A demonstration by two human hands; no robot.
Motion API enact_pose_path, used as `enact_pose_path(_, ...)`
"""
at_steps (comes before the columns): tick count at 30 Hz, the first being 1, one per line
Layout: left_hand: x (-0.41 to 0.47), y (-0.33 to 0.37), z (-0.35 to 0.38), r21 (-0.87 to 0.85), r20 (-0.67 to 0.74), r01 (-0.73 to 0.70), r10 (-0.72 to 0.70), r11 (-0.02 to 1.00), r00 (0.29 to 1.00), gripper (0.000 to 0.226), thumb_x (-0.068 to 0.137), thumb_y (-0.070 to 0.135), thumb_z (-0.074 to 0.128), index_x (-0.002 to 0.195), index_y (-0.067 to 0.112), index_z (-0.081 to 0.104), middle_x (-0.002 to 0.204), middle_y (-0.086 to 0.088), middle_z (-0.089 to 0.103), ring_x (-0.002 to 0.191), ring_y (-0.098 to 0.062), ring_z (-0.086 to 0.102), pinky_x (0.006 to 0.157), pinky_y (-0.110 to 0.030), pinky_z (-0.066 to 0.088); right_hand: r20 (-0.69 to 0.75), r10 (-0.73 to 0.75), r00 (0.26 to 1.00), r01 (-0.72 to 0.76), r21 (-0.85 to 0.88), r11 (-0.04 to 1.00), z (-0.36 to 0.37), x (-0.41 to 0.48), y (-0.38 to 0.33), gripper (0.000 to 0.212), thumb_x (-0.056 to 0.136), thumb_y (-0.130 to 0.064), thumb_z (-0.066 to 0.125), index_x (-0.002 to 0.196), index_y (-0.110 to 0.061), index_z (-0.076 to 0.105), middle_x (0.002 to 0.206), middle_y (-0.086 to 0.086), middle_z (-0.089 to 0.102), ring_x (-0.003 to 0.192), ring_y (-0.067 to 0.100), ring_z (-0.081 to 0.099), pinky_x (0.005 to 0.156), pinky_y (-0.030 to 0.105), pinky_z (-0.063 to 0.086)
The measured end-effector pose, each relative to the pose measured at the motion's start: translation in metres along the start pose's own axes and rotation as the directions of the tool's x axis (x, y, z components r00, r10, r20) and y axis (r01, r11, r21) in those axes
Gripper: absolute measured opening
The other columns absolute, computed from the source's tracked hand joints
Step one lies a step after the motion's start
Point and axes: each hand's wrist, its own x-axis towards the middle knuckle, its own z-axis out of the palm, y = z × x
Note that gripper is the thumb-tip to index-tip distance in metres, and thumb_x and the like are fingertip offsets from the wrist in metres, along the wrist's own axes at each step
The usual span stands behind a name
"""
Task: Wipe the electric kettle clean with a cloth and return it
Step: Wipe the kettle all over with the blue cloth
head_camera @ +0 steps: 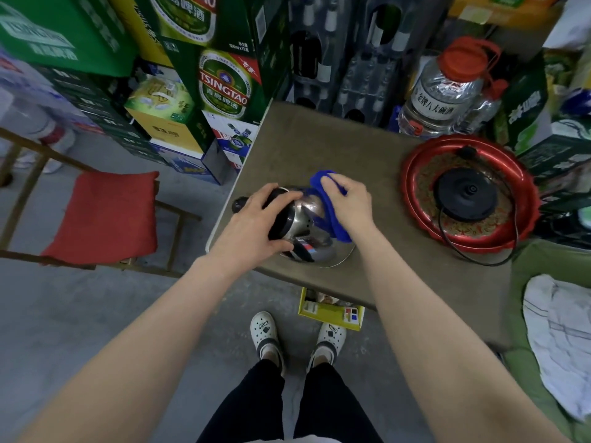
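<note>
a brown table (319, 145) is seen amid stacked beer cartons; the steel kettle (303, 225) is tilted on it, clasped at its top by the left hand (256, 222), while the blue cloth (329, 209) is pressed to its right flank by the right hand (348, 203); the black base (467, 195), in the red tray (415, 174), lies well to the right, nearer the right hand

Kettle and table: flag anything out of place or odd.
The shiny steel kettle sits off its round black base, which lies in the red tray. That fits the wiping: left hand steadies it, right hand presses the blue cloth. No spill or damage is visible.
</note>
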Motion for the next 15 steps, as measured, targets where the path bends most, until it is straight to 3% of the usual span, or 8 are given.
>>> enact_pose_path(2, 0.002, 0.008, 0.006, 0.081, 0.054, -0.051, 0.047, 0.995, 0.997, 0.091, 0.073, 0.03, 0.082, 0.147, 0.045, 0.031, 0.161, 0.0, 0.02, 0.144, -0.034, 0.031, 0.109, -0.052, 0.042, 0.056, 0.192, 0.98, -0.183, -0.14, 0.973, -0.011, 0.019, 0.006, 0.032, 0.097, -0.036, 0.06, 0.123, -0.019, 0.072, 0.13, 0.007, 0.069, 0.127, 0.027, 0.058, 0.108, 0.034, 0.043)
enact_pose_path(3, 0.003, 0.012, 0.01, 0.12, 0.075, -0.072, 0.063, 0.99, 0.995, 0.093, 0.072, 0.03, 0.082, 0.147, 0.046, 0.03, 0.162, 0.0, 0.019, 0.146, -0.036, 0.027, 0.108, -0.054, 0.042, 0.102, 0.208, 0.973, -0.186, -0.187, 0.965, -0.012, 0.021, 0.006, 0.032, 0.097, -0.036, 0.06, 0.122, -0.02, 0.072, 0.129, 0.007, 0.069, 0.126, 0.027, 0.058, 0.107, 0.034, 0.044)
enact_pose_path(8, 0.01, 0.019, 0.016, 0.213, 0.068, -0.078, 0.064, 0.974, 0.996, 0.094, 0.072, 0.037, 0.081, 0.145, 0.051, 0.024, 0.161, 0.003, 0.02, 0.146, -0.036, 0.028, 0.097, -0.056, 0.051, 0.329, -0.075, 0.941, 0.05, 0.085, 0.995, -0.014, 0.021, -0.007, 0.028, 0.092, -0.038, 0.067, 0.115, -0.025, 0.076, 0.117, -0.008, 0.074, 0.113, 0.01, 0.066, 0.101, 0.028, 0.049)
enact_pose_path(10, 0.013, 0.026, 0.017, 0.291, 0.054, -0.085, 0.072, 0.953, 0.996, 0.091, 0.073, 0.046, 0.078, 0.145, 0.053, 0.023, 0.16, 0.004, 0.023, 0.144, -0.033, 0.033, 0.091, -0.053, 0.054, 0.28, -0.009, 0.96, -0.011, 0.069, 0.998, -0.02, 0.026, 0.009, 0.029, 0.093, -0.04, 0.065, 0.116, -0.025, 0.075, 0.118, -0.006, 0.074, 0.114, 0.014, 0.066, 0.105, 0.036, 0.05)
enact_pose_path(13, 0.026, 0.041, 0.021, 0.371, 0.012, -0.076, 0.076, 0.926, 0.997, 0.085, 0.074, 0.056, 0.072, 0.145, 0.052, 0.025, 0.156, 0.003, 0.029, 0.132, -0.034, 0.041, 0.087, -0.048, 0.051, 0.098, 0.213, 0.972, -0.214, 0.006, 0.977, -0.031, 0.029, 0.05, 0.035, 0.098, -0.04, 0.057, 0.126, -0.024, 0.068, 0.128, 0.001, 0.07, 0.122, 0.024, 0.061, 0.109, 0.042, 0.045)
enact_pose_path(15, 0.04, 0.052, 0.024, 0.406, -0.018, -0.061, 0.075, 0.912, 0.997, 0.084, 0.074, 0.063, 0.068, 0.145, 0.05, 0.026, 0.15, 0.0, 0.035, 0.124, -0.036, 0.043, 0.092, -0.049, 0.046, 0.006, 0.299, 0.954, -0.298, 0.1, 0.949, -0.033, 0.021, 0.069, 0.037, 0.101, -0.037, 0.05, 0.133, -0.023, 0.062, 0.133, 0.002, 0.066, 0.124, 0.025, 0.059, 0.109, 0.043, 0.044)
